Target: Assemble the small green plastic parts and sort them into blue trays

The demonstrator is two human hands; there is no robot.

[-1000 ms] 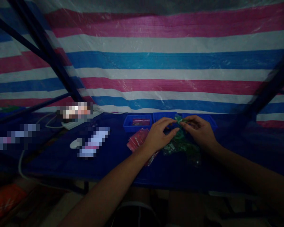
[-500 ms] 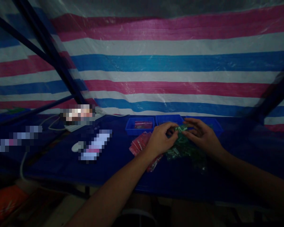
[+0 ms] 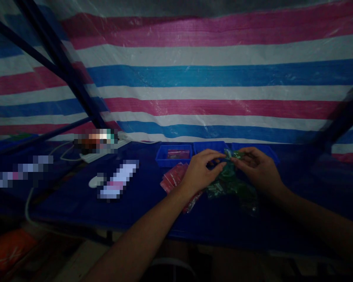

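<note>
Above the blue table, my left hand (image 3: 204, 168) has thumb and index finger closed at the left edge of a small green plastic bag (image 3: 230, 154). The bag's other side is pinched between the thumb and fingers of my right hand (image 3: 260, 168). Below both hands lies a loose pile of green clear-plastic bags (image 3: 223, 188), partly covered by the fingers. Pink plastic bags (image 3: 173, 177) are fanned out beside my left wrist, some hidden under the forearm.
Behind the hands stand a blue tray (image 3: 161, 159) with a pink bag inside, a second blue tray (image 3: 210, 145) and a third (image 3: 270, 152). Leftward are a blurred-out phone (image 3: 119, 180), a white oval object (image 3: 96, 181) and a white power strip (image 3: 100, 156). A striped tarp (image 3: 194, 78) hangs behind.
The small green bag has shifted slightly right and up between my hands. My right hand has moved a little right, its fingers now closed more tightly on the bag.
</note>
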